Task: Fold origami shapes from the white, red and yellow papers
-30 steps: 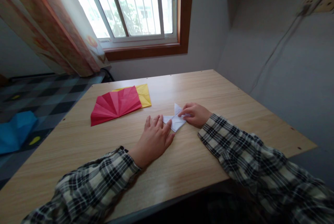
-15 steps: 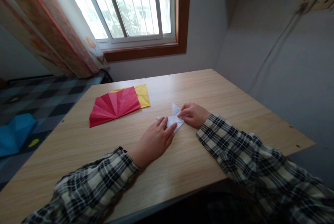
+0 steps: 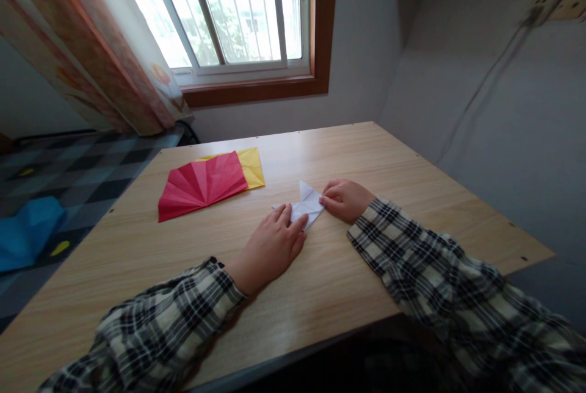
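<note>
A small folded white paper (image 3: 309, 202) rests on the wooden table, with one pointed flap standing out toward the window and another point to the left. My left hand (image 3: 270, 246) holds the paper down on its near left side, thumb and fingertips pressed on it and slightly parted. At the right corner, my right hand (image 3: 345, 199) pinches the paper's edge between thumb and curled forefinger. Its other fingers are tucked in and partly hidden. The fingertips cover parts of the paper's left and right ends.
A creased red paper (image 3: 204, 185) overlaps a yellow paper (image 3: 253, 168) on the table (image 3: 183, 295), left of my hands. A blue folded paper (image 3: 30, 231) lies on a checked cloth (image 3: 98, 155) at far left. Behind the table are a window and wall.
My right hand has slid a little to the right, out to the paper's right corner, uncovering more of its surface. My left hand stays nearly in place.
</note>
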Demonstrator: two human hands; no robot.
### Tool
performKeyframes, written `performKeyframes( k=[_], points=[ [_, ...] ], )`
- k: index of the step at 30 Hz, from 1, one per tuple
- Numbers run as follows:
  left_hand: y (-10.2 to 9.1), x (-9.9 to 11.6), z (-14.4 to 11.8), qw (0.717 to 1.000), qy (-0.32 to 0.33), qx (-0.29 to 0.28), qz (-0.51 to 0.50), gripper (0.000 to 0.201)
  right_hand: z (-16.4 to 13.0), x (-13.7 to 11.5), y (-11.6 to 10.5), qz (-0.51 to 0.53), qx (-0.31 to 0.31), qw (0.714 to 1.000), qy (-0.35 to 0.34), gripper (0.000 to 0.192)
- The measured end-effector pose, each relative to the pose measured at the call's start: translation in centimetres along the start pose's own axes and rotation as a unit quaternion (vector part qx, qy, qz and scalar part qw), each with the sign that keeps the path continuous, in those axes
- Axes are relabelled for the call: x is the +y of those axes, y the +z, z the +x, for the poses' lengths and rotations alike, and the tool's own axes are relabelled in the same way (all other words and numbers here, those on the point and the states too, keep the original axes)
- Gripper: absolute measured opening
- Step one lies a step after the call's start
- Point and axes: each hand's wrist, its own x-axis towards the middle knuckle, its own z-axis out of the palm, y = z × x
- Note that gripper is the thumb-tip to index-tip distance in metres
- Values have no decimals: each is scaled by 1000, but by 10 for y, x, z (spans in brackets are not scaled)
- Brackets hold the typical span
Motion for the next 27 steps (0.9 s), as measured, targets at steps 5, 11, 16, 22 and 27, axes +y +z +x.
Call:
performKeyframes(
  k=[5,11,16,22,27],
  points=[
    [0,0,0,1000,0,0,5,40,0,6,-2,0,-10,1000,15,32],
    [-2,0,0,1000,5,-1,7,41,0,8,-4,9,-17,1000,10,34],
    [0,-1,-1,1000,6,4,16,41,-3,8,-7,13,-6,1000,22,33],
    [1,-1,1,1000,6,-2,22,41,-4,14,-9,-29,-9,998,51,33],
    [1,-1,0,1000,11,-2,28,40,-2,10,-8,-77,39,994,72,32]
  ],
)
